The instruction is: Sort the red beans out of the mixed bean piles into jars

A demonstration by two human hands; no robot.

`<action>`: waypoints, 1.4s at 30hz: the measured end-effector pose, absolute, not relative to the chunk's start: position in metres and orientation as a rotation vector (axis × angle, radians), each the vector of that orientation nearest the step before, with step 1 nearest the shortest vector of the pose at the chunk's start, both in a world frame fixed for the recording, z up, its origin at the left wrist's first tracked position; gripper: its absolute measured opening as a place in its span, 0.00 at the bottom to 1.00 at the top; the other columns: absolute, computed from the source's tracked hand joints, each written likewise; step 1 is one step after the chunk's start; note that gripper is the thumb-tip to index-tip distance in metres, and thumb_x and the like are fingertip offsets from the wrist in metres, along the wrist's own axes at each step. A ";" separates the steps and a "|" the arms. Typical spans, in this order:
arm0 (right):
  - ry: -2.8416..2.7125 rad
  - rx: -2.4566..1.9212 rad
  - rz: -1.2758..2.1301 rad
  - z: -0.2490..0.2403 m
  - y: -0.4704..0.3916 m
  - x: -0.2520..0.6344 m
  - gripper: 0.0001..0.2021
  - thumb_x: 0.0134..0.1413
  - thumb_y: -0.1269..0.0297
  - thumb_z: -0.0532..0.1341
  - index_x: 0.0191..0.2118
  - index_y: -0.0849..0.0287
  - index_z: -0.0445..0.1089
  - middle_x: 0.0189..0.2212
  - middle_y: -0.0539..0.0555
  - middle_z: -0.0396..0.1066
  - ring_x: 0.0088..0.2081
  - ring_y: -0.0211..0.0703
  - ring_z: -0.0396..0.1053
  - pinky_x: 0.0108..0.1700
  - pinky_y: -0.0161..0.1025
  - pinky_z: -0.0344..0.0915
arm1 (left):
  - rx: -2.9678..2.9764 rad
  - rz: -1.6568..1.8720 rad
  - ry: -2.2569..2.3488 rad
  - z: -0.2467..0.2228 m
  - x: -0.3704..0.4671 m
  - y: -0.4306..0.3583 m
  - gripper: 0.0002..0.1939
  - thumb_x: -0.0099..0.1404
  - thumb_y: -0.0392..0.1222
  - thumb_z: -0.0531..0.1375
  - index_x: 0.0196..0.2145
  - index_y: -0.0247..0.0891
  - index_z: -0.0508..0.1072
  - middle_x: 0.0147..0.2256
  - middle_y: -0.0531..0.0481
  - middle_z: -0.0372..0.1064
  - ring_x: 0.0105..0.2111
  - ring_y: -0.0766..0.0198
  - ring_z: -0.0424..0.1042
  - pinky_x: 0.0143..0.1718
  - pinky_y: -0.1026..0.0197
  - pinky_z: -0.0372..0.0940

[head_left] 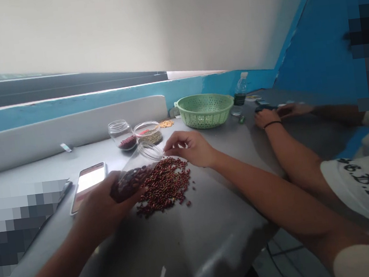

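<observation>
My left hand [100, 206] is wrapped around a clear jar [152, 151] that lies tilted, its open mouth toward the right. Large dark red beans [134, 180] fill its lower part. Beside the jar mouth, my right hand [192, 148] has thumb and index finger pinched together; whatever is between them is too small to make out. Under and right of the jar, a loose pile of small reddish-brown beans [168, 182] mixed with some greenish grains spreads over the grey table [215, 237].
Behind stand a jar with red beans [126, 141], a round container with greenish grains [152, 137], a yellow grain pile [167, 123], a green basket [207, 118] and a bottle [240, 90]. A phone [89, 180] lies left. Other people's hands [267, 118] rest at the right.
</observation>
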State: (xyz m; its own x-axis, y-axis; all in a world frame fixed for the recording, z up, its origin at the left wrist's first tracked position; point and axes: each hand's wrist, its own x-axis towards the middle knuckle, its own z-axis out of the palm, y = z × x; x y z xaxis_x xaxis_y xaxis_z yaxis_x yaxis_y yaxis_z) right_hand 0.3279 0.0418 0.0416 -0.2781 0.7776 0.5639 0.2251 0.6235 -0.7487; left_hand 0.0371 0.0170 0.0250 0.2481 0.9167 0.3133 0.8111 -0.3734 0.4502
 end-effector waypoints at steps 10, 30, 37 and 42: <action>-1.747 -0.736 0.853 0.044 0.035 0.322 0.07 0.57 0.62 0.71 0.37 0.59 0.78 0.33 0.49 0.76 0.30 0.33 0.62 0.34 0.35 0.58 | 2.384 0.662 1.683 0.021 0.039 0.020 0.28 0.55 0.74 0.63 0.41 0.51 0.71 0.27 0.52 0.75 0.27 0.51 0.75 0.30 0.51 0.63; -1.847 -0.905 0.659 0.049 0.034 0.337 0.12 0.66 0.56 0.66 0.44 0.58 0.82 0.38 0.53 0.81 0.35 0.37 0.70 0.39 0.37 0.65 | 2.406 0.584 1.681 0.022 0.040 0.013 0.28 0.57 0.70 0.64 0.48 0.51 0.74 0.32 0.52 0.80 0.31 0.48 0.79 0.32 0.52 0.66; -2.418 -1.266 0.941 0.040 0.051 0.374 0.16 0.49 0.74 0.75 0.45 0.57 0.84 0.39 0.51 0.81 0.36 0.37 0.74 0.38 0.32 0.66 | 2.440 0.752 1.616 0.014 0.030 0.024 0.26 0.58 0.72 0.63 0.41 0.50 0.74 0.28 0.52 0.76 0.27 0.52 0.76 0.28 0.54 0.66; -2.499 -1.221 0.967 0.020 0.063 0.369 0.19 0.50 0.74 0.75 0.50 0.58 0.83 0.43 0.53 0.81 0.38 0.36 0.75 0.41 0.31 0.67 | 2.425 0.775 1.602 0.013 0.030 0.027 0.26 0.57 0.72 0.63 0.41 0.51 0.75 0.27 0.52 0.76 0.26 0.52 0.75 0.27 0.53 0.66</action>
State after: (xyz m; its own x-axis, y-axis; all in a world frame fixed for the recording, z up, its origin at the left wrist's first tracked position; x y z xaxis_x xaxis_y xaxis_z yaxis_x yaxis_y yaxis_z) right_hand 0.3687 0.0629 0.0202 -0.6402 0.7612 -0.1036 0.6325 0.4458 -0.6334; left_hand 0.0299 0.0268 0.0130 0.3028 0.8892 0.3430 0.8207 -0.4262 0.3805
